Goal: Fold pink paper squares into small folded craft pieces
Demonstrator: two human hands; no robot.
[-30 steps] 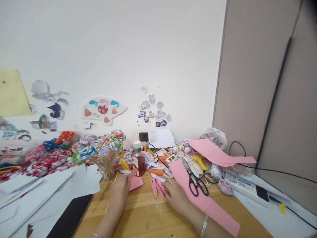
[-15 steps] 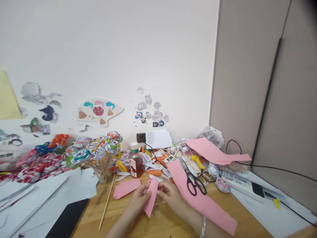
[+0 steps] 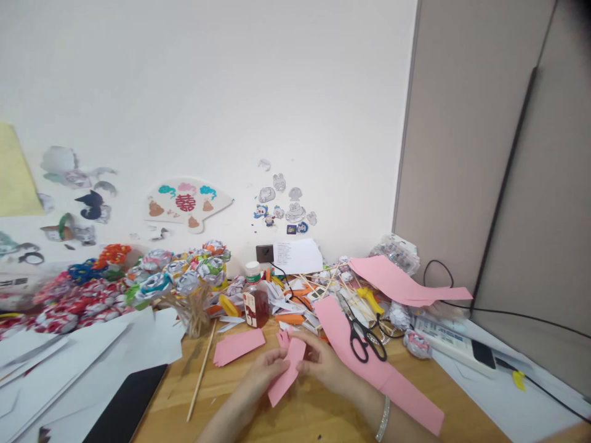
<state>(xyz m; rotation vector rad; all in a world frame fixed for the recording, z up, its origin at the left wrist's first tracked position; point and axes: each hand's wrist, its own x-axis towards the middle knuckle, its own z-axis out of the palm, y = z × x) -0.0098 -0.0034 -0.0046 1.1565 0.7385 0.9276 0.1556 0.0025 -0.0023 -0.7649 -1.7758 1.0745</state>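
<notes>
Between my hands is a pink paper strip [image 3: 287, 383], tilted, its upper end showing several narrow pieces. My left hand [image 3: 268, 372] pinches it at the left edge, thumb on the face of the paper. On the opposite edge my right hand [image 3: 318, 363] grips the same strip with thumb and fingers. A small stack of pink paper pieces [image 3: 239, 346] lies just left of my hands. To the right, black-handled scissors [image 3: 366, 339] rest on a long pink paper strip [image 3: 397, 387].
A wooden stick [image 3: 202, 372] lies at left beside a black flat object [image 3: 127, 406] and white sheets [image 3: 87, 357]. Behind stand a bottle of reddish liquid [image 3: 255, 301] and a bunch of paper flowers [image 3: 184, 271]. A yellow glue gun [image 3: 369, 299] sits among scraps.
The held strip has turned from nearly edge-on to a flatter, more right-leaning angle. My right hand has closed over its upper right edge. The whole view has shifted slightly.
</notes>
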